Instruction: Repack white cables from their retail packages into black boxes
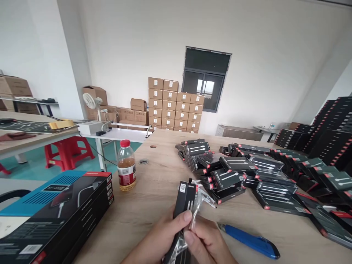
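Observation:
Low in the middle of the view, my left hand (169, 231) is closed around a slim black cable box (181, 200). The box stands tilted, and its upper end shows a QR label and a hanging tab. Clear plastic wrap (197, 207) hangs loose along its right side. My right hand (205, 238) pinches this wrap between thumb and fingers, close against my left thumb. White cables (207, 196) lie on the table just behind the box. To the right of my right hand lies a blue utility knife (250, 240).
Many black cable boxes (231, 178) are piled at the right, with taller stacks (330, 135) behind. A bottle (126, 168) with a red cap stands left. Nearer is a stack of larger black boxes (90, 205) under a blue device (46, 189). Cartons (170, 106) line the wall.

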A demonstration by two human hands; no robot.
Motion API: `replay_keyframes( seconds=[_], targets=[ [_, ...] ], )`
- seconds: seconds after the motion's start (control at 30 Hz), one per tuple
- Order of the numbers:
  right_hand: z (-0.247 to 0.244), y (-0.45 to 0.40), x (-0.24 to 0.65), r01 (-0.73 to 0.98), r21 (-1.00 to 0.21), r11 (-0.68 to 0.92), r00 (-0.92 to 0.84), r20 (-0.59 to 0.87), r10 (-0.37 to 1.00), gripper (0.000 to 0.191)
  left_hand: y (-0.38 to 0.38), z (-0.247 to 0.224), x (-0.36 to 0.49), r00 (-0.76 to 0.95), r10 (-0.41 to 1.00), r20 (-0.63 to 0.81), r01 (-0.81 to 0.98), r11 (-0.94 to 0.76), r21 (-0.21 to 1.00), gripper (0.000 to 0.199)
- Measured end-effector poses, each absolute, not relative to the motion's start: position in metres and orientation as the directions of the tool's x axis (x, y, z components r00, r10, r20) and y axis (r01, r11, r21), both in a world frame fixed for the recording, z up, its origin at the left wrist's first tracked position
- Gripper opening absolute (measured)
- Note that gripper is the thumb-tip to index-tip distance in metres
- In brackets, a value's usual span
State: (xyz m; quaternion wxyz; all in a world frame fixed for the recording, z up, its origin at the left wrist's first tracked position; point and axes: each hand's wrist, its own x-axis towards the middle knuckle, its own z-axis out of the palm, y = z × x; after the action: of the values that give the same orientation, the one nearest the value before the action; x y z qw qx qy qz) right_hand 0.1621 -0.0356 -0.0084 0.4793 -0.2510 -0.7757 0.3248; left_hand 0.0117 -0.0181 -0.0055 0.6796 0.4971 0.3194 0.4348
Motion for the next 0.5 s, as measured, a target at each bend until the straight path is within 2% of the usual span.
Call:
replay_keyframes(
  seconds=[0.1, 0.17, 0.27, 0.33, 0.43, 0.5],
  targets=[
    [-0.012, -0.036, 0.163, -0.048, -0.83, 0.556, -0.294, 0.544, 0.786, 0.039, -0.016, -0.005, 0.011, 0.454, 0.88, -0.136, -0.454, 0.36, 0.815, 0.042],
    [-0.015, -0.033, 0.165, -0.154, -0.85, 0.504, -0.158, 0.524, 0.837, 0.041, -0.011, 0.0, 0.007, 0.375, 0.908, -0.185, -0.602, 0.39, 0.696, 0.032],
    [-0.014, -0.026, 0.17, -0.31, -0.84, 0.446, 0.034, 0.459, 0.888, 0.044, -0.003, 0.009, -0.001, 0.221, 0.963, -0.152, -0.775, 0.268, 0.572, 0.03],
    [-0.01, -0.022, 0.174, -0.436, -0.831, 0.346, 0.108, 0.334, 0.936, 0.049, 0.002, 0.012, -0.005, 0.17, 0.977, -0.126, -0.807, 0.212, 0.551, 0.033],
    [0.001, -0.019, 0.184, -0.625, -0.759, 0.182, 0.107, 0.148, 0.983, 0.051, 0.01, 0.009, -0.008, 0.08, 0.984, -0.161, -0.828, 0.155, 0.539, 0.034],
    [0.011, -0.018, 0.195, -0.737, -0.664, 0.124, 0.076, 0.1, 0.992, 0.048, 0.016, 0.005, -0.012, -0.005, 0.985, -0.174, -0.858, 0.085, 0.506, 0.033]
  ],
)
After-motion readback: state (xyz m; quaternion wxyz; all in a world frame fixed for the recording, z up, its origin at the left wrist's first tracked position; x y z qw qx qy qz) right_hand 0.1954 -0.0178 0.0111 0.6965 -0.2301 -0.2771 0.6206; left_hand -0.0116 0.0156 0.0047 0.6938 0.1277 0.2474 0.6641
